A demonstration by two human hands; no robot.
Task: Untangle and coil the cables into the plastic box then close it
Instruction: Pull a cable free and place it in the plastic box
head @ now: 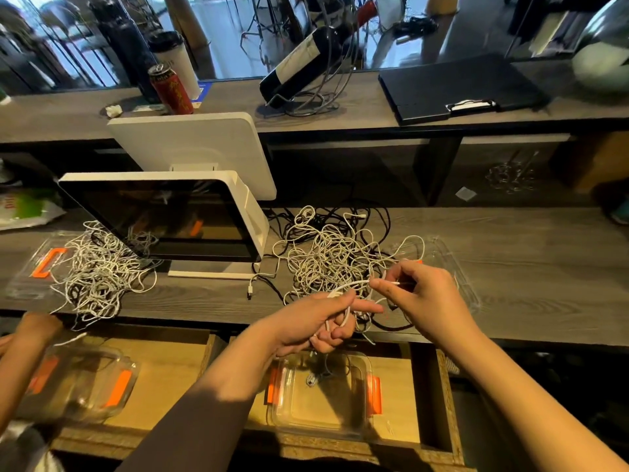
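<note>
The fingertips of the right hand [420, 294] pinch a white cable [354, 284] near its end, thumb against forefinger. The same cable runs to the left hand [323, 321], whose fingers are curled around several white loops. The forefinger of this hand sticks out straight, and the other fingers keep the loops together. So both hands grip the one cable, and between them it is stretched in a short span above the desk edge.

Just behind the hands lies the big tangle of cables [333, 257], white ones mixed with black ones, on the wooden desk [510, 284]. It looks almost untouched, and I judge that most of the untangling is not yet done.

Below the hands, in an open drawer, stands the clear plastic box [320, 396] with orange clips. Inside it I see only a small piece of cable with a plug, and most of its floor is bare. The transparent lid [452, 267] lies on the desk to the right of the tangle, partly behind the right hand, so the closing is also left.

The task seems to be in an early phase: one cable is being wound, many remain.

At the left there is a second tangle [98, 270] on another lid, a second box [81, 383], and another person's hand [34, 328].
</note>
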